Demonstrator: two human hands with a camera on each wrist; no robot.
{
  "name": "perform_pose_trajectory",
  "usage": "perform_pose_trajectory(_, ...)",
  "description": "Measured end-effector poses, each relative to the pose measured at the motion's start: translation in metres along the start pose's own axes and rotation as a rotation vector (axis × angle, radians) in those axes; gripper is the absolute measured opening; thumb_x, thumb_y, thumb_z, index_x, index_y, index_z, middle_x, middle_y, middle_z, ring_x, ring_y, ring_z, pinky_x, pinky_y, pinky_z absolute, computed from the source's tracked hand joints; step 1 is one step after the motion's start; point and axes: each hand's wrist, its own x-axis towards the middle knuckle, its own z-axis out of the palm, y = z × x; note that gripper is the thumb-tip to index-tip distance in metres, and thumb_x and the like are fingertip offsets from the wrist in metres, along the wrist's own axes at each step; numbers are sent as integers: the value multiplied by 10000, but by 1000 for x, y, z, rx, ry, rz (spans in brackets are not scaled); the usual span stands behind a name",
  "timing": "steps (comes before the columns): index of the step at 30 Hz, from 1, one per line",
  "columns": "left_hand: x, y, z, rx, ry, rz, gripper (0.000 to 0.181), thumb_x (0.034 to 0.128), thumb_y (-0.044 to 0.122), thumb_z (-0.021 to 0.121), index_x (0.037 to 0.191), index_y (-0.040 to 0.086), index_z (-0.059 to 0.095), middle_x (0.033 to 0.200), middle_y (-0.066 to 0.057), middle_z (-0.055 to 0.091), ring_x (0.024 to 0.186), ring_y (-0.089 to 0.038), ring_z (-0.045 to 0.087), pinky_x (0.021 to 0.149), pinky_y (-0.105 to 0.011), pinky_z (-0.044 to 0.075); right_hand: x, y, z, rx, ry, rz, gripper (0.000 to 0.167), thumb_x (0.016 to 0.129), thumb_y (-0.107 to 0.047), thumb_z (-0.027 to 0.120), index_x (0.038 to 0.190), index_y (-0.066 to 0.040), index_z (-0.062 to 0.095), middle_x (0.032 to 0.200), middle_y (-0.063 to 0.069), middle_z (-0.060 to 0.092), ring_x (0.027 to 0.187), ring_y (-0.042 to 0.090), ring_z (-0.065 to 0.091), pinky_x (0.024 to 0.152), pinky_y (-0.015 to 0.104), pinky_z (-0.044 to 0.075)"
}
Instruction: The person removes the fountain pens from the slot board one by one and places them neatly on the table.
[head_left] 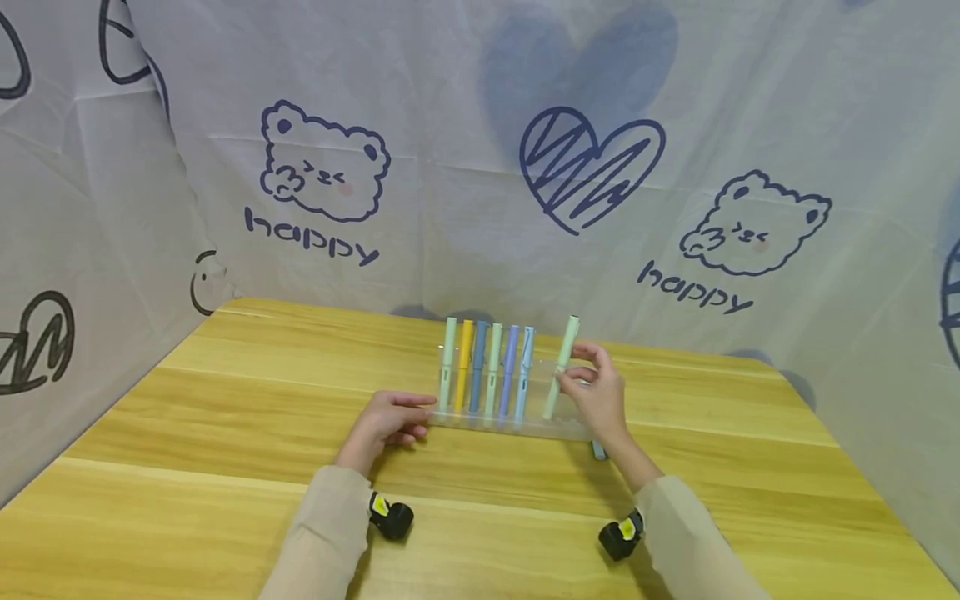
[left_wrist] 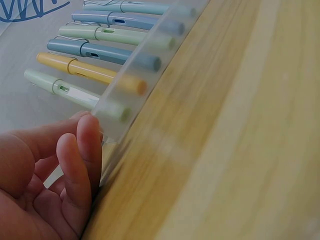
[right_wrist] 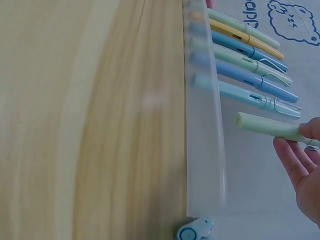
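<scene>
A clear plastic pen holder (head_left: 510, 423) stands on the table with several capped pens upright in a row: light green (head_left: 447, 367), yellow (head_left: 463, 367), dark blue (head_left: 478, 367), another light green, purple (head_left: 509, 367) and light blue (head_left: 524, 375). My left hand (head_left: 390, 421) grips the holder's left corner between thumb and fingers. With thumb and fingers, my right hand (head_left: 602, 396) pinches a light green pen (right_wrist: 265, 125). This pen leans slightly; its lower end is above the holder's front lip in the right wrist view, apart from the light blue pen.
A light blue pen-like object (right_wrist: 194, 230) lies by the holder's right end, partly hidden under my right wrist in the head view. The wooden table (head_left: 465, 517) meets a white printed cloth (head_left: 450, 167) at the back and sides.
</scene>
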Motion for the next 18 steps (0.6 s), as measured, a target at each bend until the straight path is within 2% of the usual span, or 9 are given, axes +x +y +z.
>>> perform_pose_trajectory(4,0,1,0,-1,2,-6,314,824,-26,590,1133,-79,572,600,-58,607,449,-82,547,387,-185,444,0,0,-6,-22,11,-13,425,712,225,580,1104,128,448,1049,263,502,675,33,567,599,247,534)
perform_pose_trajectory(8,0,1,0,-1,0,-1,310,820,-26,594,1125,-79,577,609,-61,610,453,-84,550,390,-184,446,0,1,-12,-59,24,-17,415,715,213,584,1099,109,464,1032,239,514,680,47,564,570,214,527)
perform_pose_trajectory(14,0,0,0,-2,-3,-3,314,816,-31,594,1126,-80,574,609,-69,611,455,-92,554,393,-186,451,0,6,-24,-91,55,-65,419,688,210,589,1078,104,476,982,204,532,713,146,569,543,207,523)
perform_pose_trajectory(18,-1,0,-1,-1,-6,0,317,818,-29,594,1129,-84,571,612,-68,612,455,-90,555,391,-187,450,-1,8,-32,-107,62,-56,416,696,210,578,1084,99,476,986,198,536,730,158,570,548,198,520)
